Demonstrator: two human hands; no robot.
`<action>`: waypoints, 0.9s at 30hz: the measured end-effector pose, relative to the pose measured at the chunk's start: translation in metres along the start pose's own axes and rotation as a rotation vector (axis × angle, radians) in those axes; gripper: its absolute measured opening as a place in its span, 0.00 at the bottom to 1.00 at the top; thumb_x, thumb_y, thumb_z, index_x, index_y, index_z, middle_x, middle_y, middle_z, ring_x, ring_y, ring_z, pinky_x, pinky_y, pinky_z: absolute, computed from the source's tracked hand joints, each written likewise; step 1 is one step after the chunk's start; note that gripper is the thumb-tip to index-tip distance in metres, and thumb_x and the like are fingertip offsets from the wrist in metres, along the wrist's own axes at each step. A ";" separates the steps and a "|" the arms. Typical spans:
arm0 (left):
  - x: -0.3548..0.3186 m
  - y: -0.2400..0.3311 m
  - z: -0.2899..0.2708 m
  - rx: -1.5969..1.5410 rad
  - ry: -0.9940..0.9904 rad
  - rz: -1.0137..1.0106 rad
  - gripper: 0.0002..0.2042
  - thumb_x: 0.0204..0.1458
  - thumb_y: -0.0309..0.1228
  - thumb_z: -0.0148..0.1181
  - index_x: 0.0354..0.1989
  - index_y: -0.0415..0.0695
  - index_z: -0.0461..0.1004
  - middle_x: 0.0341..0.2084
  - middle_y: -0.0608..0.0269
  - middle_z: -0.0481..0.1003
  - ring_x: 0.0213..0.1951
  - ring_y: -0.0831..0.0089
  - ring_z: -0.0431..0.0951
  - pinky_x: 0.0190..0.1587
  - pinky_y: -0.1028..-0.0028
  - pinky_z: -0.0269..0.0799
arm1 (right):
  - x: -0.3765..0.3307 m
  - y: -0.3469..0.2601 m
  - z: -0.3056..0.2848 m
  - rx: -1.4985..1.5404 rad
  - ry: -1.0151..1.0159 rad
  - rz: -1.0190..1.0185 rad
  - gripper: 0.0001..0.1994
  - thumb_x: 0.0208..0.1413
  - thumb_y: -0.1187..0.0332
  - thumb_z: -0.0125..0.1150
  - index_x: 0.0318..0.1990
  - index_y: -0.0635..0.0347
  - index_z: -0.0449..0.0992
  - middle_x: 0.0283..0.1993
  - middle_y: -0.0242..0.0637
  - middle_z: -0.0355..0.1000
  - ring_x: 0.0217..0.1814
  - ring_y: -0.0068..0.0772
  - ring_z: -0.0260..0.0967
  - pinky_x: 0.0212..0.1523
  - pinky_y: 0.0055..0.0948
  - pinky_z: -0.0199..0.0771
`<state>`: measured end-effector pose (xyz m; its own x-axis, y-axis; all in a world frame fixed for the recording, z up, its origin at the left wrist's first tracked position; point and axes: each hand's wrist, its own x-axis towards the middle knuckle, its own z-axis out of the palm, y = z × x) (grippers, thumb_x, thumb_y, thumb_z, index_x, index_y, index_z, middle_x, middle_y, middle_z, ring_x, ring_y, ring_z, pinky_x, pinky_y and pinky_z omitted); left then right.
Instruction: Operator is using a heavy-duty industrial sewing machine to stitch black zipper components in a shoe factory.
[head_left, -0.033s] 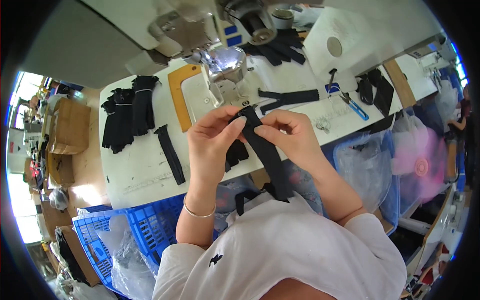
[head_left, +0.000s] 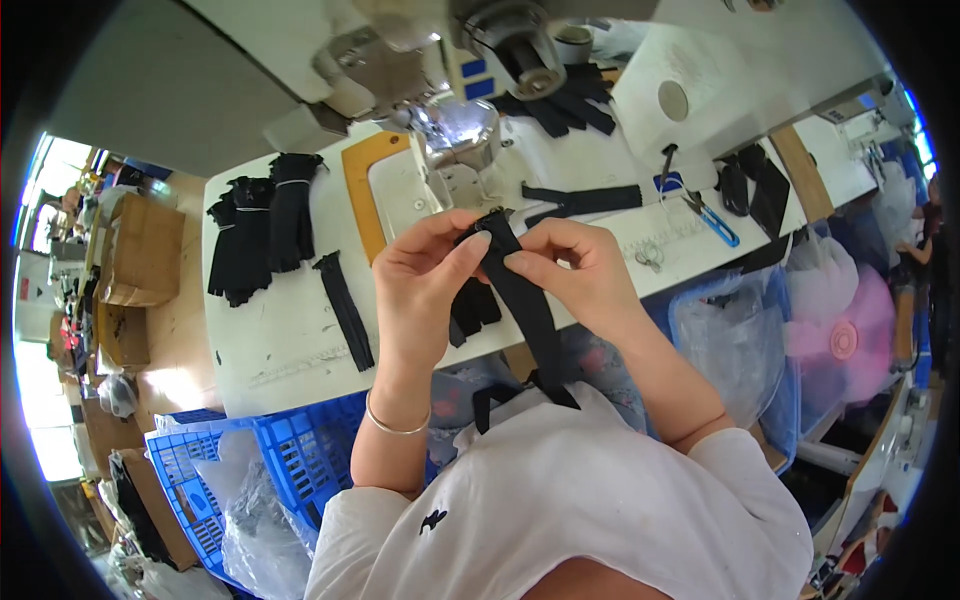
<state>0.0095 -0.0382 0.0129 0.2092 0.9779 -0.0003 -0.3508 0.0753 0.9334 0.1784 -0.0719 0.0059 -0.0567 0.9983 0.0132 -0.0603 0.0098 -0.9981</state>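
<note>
A black zipper (head_left: 527,310) hangs from my two hands over the table's front edge, its lower end reaching my lap. My left hand (head_left: 425,265) pinches its top end between thumb and fingers. Just beside it, my right hand (head_left: 580,268) grips the edge of the same zipper. Another black zipper (head_left: 345,312) lies flat to the left of my hands. Beyond my right hand lies an opened zipper (head_left: 590,202) with its ends apart. Part of a black piece (head_left: 474,310) shows below my left hand, on the table edge.
A sewing machine head (head_left: 455,140) stands just beyond my hands. Tied zipper bundles (head_left: 292,215) lie at the left, more loose zippers (head_left: 565,105) behind the machine. Blue-handled snips (head_left: 715,225) lie at the right. A blue crate (head_left: 300,455) and a pink fan (head_left: 845,338) flank me.
The whole view has shifted slightly, with the table and machine a little lower and to the right. Both hands keep their hold on the zipper, whose lower end has swung slightly left.
</note>
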 end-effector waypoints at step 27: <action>0.063 0.033 -0.018 -0.159 0.040 0.036 0.04 0.51 0.23 0.58 0.35 0.38 0.75 0.30 0.64 0.75 0.31 0.77 0.76 0.26 0.77 0.76 | 0.064 -0.017 0.046 -0.092 0.225 -0.212 0.08 0.53 0.69 0.63 0.31 0.66 0.76 0.20 0.27 0.69 0.22 0.11 0.59 0.23 0.17 0.58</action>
<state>-0.0052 0.0298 0.0369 0.1588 0.9872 0.0150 -0.4977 0.0669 0.8647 0.1297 -0.0105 0.0263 0.1704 0.9610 0.2176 0.0434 0.2133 -0.9760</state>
